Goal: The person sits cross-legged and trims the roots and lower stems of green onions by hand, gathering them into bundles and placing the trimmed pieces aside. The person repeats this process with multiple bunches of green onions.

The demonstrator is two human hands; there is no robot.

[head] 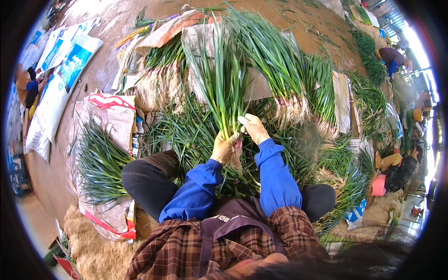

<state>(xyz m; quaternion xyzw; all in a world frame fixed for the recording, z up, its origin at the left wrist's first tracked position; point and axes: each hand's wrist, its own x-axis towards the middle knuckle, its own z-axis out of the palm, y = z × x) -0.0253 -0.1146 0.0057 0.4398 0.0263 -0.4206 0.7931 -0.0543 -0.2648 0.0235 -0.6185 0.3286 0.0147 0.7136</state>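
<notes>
My left hand (224, 148), in a pale glove, is closed around the lower stems of a bunch of green onions (222, 87). The bunch stands upright from the fist, its leaves fanning away from me and its pale roots hanging below. My right hand (253, 127), gloved too, touches the stems at the right side of the bunch with its fingertips; whether it pinches one is hidden. Loose green onions (175, 129) lie in a heap around my hands and between my legs. Beyond them lies a large bunch (269, 59) with pinkish stem ends and roots towards me.
At left, another bunch (101, 161) rests on a flattened woven sack (108, 108). Rooted onions (161, 80) lie ahead under sacking. White and blue sacks (66, 77) lie farther left. More onions (350, 175) cover the right side, where a co-worker (402, 171) sits.
</notes>
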